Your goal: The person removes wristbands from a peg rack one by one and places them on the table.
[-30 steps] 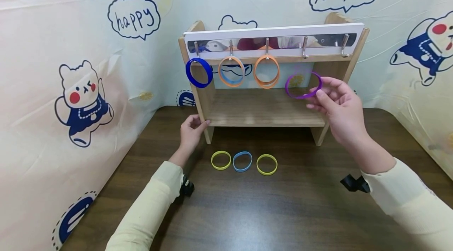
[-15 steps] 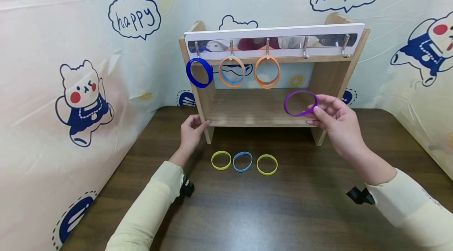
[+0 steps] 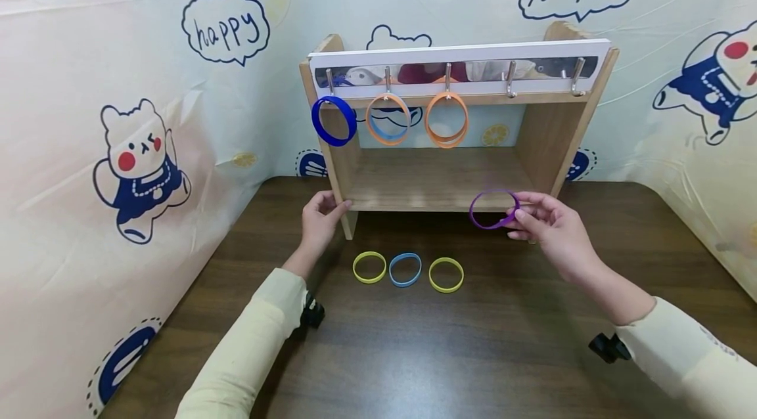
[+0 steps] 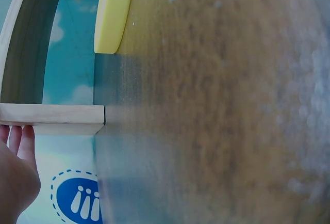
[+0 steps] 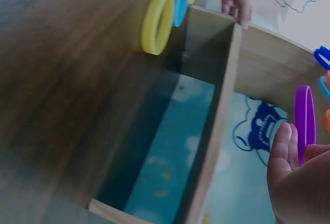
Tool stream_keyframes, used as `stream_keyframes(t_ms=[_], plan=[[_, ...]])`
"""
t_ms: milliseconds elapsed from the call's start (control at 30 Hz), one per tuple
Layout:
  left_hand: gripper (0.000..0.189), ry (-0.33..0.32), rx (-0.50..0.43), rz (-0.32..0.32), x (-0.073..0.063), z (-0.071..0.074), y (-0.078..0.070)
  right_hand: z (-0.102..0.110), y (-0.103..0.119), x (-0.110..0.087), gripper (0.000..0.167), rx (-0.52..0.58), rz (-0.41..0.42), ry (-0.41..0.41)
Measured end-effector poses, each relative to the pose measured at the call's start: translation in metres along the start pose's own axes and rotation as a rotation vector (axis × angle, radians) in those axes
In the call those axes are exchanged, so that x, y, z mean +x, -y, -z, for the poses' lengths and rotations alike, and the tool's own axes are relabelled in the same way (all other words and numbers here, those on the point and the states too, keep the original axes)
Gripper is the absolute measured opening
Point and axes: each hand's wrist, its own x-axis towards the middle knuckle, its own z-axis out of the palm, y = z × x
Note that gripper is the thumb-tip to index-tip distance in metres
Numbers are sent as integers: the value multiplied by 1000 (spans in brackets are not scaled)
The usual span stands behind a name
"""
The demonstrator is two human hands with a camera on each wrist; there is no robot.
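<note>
My right hand (image 3: pixel 556 234) pinches a purple silicone wristband (image 3: pixel 486 227) by its right side, between thumb and fingers. The band overlaps the front edge of the wooden rack's lower shelf in the head view and stands on edge in the right wrist view (image 5: pixel 305 123). With thumb in front and fingers behind, my left hand (image 3: pixel 318 227) grips the lower left side of the wooden rack (image 3: pixel 437 176). From the rack's hooks hang a dark blue wristband (image 3: pixel 316 122), an orange and light blue pair (image 3: pixel 368 125), and orange wristbands (image 3: pixel 428 127). Two hooks (image 3: pixel 511 79) at the right carry nothing.
On the brown table (image 3: pixel 414 353) in front of the rack lie a yellow wristband (image 3: pixel 369 282), a blue wristband (image 3: pixel 405 284) and another yellow wristband (image 3: pixel 446 289) in a row. A printed cloth (image 3: pixel 236 117) surrounds the table behind and at both sides.
My right hand has come down and slightly left with the purple wristband, from just below the hooks to the lower shelf's front edge. My left hand has stayed on the rack.
</note>
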Motion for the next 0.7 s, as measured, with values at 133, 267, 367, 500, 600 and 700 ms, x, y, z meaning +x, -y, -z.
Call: stream_keyframes(t_ms=[133, 267, 367, 500, 600, 700], plan=[[31, -5, 10, 20, 7, 0, 18, 3, -9, -3, 22, -26, -33, 15], [33, -14, 21, 9, 10, -1, 27, 6, -18, -5, 29, -53, -73, 38], [32, -16, 21, 0, 9, -1, 28, 9, -25, -7, 33, -84, -114, 42], [32, -18, 19, 4, 10, -1, 28, 12, -35, -10, 35, -131, -178, 52], [31, -20, 19, 4, 10, -2, 27, 15, -42, -13, 34, -146, -219, 71], [30, -21, 20, 1, 10, -2, 28, 17, -48, -16, 34, -155, -252, 84]])
